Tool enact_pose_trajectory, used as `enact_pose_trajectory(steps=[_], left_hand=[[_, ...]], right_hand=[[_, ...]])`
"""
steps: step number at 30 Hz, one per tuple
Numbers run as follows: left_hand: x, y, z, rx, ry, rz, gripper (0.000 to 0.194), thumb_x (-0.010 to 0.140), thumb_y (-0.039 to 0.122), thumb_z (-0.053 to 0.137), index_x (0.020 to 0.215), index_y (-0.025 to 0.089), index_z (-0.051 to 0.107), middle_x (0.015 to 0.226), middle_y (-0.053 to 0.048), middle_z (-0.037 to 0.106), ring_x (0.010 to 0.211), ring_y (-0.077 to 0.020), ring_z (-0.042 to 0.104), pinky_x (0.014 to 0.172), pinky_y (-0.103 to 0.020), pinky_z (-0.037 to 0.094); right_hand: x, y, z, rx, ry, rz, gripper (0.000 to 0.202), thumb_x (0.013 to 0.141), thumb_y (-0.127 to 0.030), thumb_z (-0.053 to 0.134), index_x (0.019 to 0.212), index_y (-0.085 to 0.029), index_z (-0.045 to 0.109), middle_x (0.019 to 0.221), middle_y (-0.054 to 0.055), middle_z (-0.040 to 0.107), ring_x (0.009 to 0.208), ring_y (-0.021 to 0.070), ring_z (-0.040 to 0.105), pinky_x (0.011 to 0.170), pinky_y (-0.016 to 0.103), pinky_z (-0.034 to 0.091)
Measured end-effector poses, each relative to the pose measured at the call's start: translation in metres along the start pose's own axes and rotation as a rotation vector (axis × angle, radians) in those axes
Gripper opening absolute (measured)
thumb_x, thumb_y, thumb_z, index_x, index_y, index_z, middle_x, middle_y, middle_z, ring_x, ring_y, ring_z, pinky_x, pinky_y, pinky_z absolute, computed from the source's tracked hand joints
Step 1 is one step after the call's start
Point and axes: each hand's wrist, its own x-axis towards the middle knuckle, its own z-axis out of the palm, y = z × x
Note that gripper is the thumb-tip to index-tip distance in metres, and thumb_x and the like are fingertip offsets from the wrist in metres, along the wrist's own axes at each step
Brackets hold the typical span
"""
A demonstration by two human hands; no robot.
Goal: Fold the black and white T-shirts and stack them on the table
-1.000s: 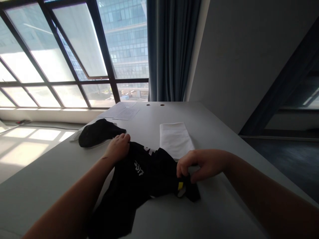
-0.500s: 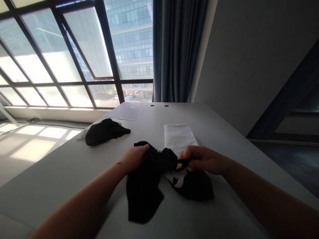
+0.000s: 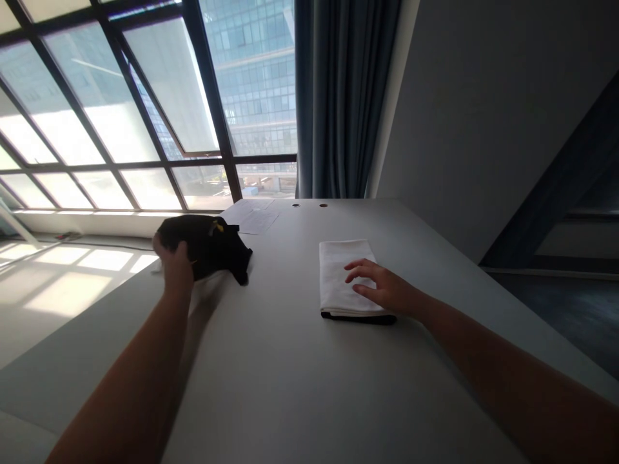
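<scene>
At the table's left side, my left hand [image 3: 176, 264] grips the near-left edge of a black cloth piece [image 3: 207, 248] with a small yellow mark. The piece is over the spot where another black cloth lay, and that one is now mostly hidden. Fingers apart and holding nothing, my right hand [image 3: 380, 283] is over a folded white cloth [image 3: 333, 270]. Whether its fingertips touch the cloth, I cannot tell. A black edge [image 3: 358, 318] shows beneath the near side of the white stack.
The white table [image 3: 271, 374] narrows away toward the window. Paper sheets [image 3: 258, 219] lie at its far left, near two round holes. A dark blue curtain [image 3: 343, 96] hangs behind the table, and sunlit floor [image 3: 68, 290] shows at left.
My left hand has carried the black cloth from the table's middle to the far left, onto the other black one. My right hand has let go of it and spread its fingers.
</scene>
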Motion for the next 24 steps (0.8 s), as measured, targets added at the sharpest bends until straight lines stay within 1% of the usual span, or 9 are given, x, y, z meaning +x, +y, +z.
enact_pose_trajectory(steps=[3,5,7,11,14,17,19,21,24], left_hand=[[-0.014,-0.023,0.017,0.365,-0.256,-0.065,0.075,0.097,0.046,0.057,0.162,0.017,0.034,0.174,-0.019,0.02,0.16,-0.0414,0.016,0.127,-0.062,0.021],[-0.023,-0.038,0.031,0.583,-0.54,-0.12,0.071,0.096,0.051,0.055,0.159,0.019,0.045,0.174,-0.017,0.022,0.159,-0.0461,0.016,0.126,-0.07,0.016],[-0.029,-0.048,0.04,0.704,-0.711,-0.147,0.07,0.097,0.053,0.051,0.157,0.019,0.048,0.174,-0.016,0.022,0.158,-0.0473,0.02,0.124,-0.072,0.018],[-0.032,-0.044,0.041,0.79,-0.726,-0.093,0.068,0.097,0.055,0.045,0.154,0.018,0.052,0.171,-0.017,0.03,0.152,-0.0472,0.032,0.119,-0.068,0.031],[-0.033,-0.026,0.036,0.806,-0.563,-0.041,0.058,0.096,0.048,0.048,0.143,0.017,0.061,0.155,-0.021,0.049,0.137,-0.0449,0.049,0.107,-0.061,0.044],[-0.036,-0.008,0.036,0.747,-0.418,0.095,0.049,0.096,0.043,0.047,0.135,0.019,0.065,0.148,-0.019,0.054,0.131,-0.0403,0.053,0.105,-0.054,0.046],[-0.041,-0.001,0.043,0.661,-0.548,0.23,0.048,0.098,0.043,0.046,0.136,0.022,0.066,0.15,-0.013,0.055,0.135,-0.0352,0.052,0.111,-0.047,0.044],[-0.051,0.004,0.053,0.594,-0.822,0.334,0.049,0.1,0.045,0.044,0.14,0.026,0.065,0.155,-0.008,0.054,0.142,-0.0317,0.049,0.117,-0.043,0.04],[-0.07,0.011,0.07,0.636,-1.095,0.309,0.058,0.104,0.049,0.037,0.157,0.029,0.049,0.169,-0.008,0.037,0.155,-0.0368,0.032,0.121,-0.055,0.032]], right_hand=[[-0.001,0.007,0.0,-0.16,-0.165,0.014,0.044,0.088,-0.044,0.069,0.126,-0.022,0.072,0.153,0.013,0.051,0.141,0.0355,0.049,0.121,0.054,0.038],[-0.003,0.01,0.0,-0.24,-0.307,0.024,0.064,0.08,-0.042,0.078,0.14,-0.025,0.066,0.157,0.012,0.048,0.147,0.0381,0.043,0.124,0.054,0.034],[-0.004,0.012,0.001,-0.302,-0.37,0.021,0.074,0.076,-0.036,0.081,0.147,-0.027,0.062,0.16,0.01,0.046,0.148,0.0382,0.04,0.125,0.053,0.031],[-0.003,0.013,-0.004,-0.332,-0.357,0.003,0.068,0.077,-0.036,0.079,0.142,-0.025,0.065,0.157,0.011,0.049,0.144,0.0359,0.045,0.123,0.048,0.034],[-0.005,0.011,-0.017,-0.308,-0.37,0.029,0.057,0.077,-0.041,0.079,0.131,-0.025,0.071,0.151,0.01,0.053,0.137,0.0346,0.052,0.118,0.045,0.04],[-0.007,0.01,-0.032,-0.304,-0.383,0.042,0.036,0.083,-0.041,0.072,0.116,-0.026,0.076,0.141,0.008,0.06,0.123,0.0309,0.061,0.107,0.04,0.046],[-0.008,0.01,-0.037,-0.334,-0.365,0.035,0.023,0.089,-0.037,0.065,0.104,-0.024,0.076,0.127,0.008,0.067,0.109,0.0269,0.066,0.096,0.035,0.049],[-0.008,0.012,-0.037,-0.407,-0.288,0.044,0.021,0.094,-0.034,0.056,0.092,-0.021,0.073,0.106,0.008,0.072,0.092,0.0234,0.067,0.082,0.031,0.047],[-0.005,0.016,-0.03,-0.499,-0.019,0.123,0.024,0.099,-0.035,0.049,0.09,-0.021,0.066,0.087,0.007,0.071,0.079,0.0222,0.065,0.071,0.029,0.041]])
